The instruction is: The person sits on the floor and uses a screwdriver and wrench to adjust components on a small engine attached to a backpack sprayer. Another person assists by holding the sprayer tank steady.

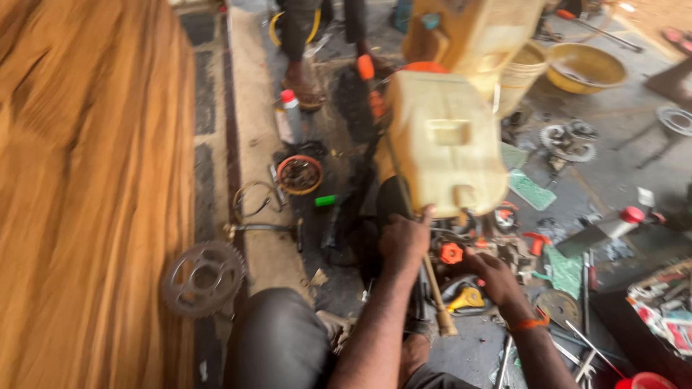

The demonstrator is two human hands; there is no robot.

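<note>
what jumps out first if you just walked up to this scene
The pale yellow jerrycan dominates the centre, sitting on dark, blurred machine parts just above the person's left hand. The right hand rests lower among small red and orange parts, beside a wooden-handled tool. At lower left a toothed sprocket lies at the edge of a broad wooden panel, and a yellow basin sits on the floor at top right.

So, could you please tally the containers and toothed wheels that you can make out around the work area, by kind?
Yellowish plastic jerrycans: 2
Yellow basin: 1
Pale bucket: 1
Bottle with red cap: 1
Toothed sprockets: 2
Total: 7

The picture is blurred, so smaller parts are left out.
</note>
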